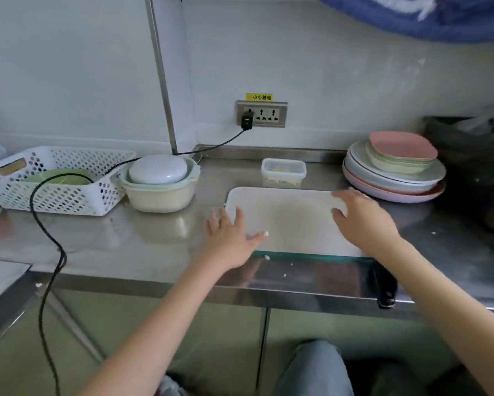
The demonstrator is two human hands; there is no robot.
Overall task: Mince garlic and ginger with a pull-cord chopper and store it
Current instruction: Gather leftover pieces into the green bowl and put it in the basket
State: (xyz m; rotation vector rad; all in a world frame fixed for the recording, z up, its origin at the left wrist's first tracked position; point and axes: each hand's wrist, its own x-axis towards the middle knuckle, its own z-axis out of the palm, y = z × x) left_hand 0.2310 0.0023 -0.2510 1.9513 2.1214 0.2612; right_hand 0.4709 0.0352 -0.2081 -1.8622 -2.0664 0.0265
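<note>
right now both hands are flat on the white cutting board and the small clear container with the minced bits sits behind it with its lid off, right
Not quite: the head view shows the small clear container with its lid on. The rest holds: both hands, left and right, lie flat on the white cutting board, and the container sits behind it.

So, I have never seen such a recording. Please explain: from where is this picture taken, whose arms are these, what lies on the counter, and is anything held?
There is no machine here. A person wears one camera on the head, looking forward and down, so the arms are their own. Both the left hand and the right hand lie with spread fingers on a white cutting board on the steel counter; nothing is gripped. Behind the board stands a small lidded container with pale bits inside. Left of it are a lidded bowl and a white basket; right, stacked plates.
</note>
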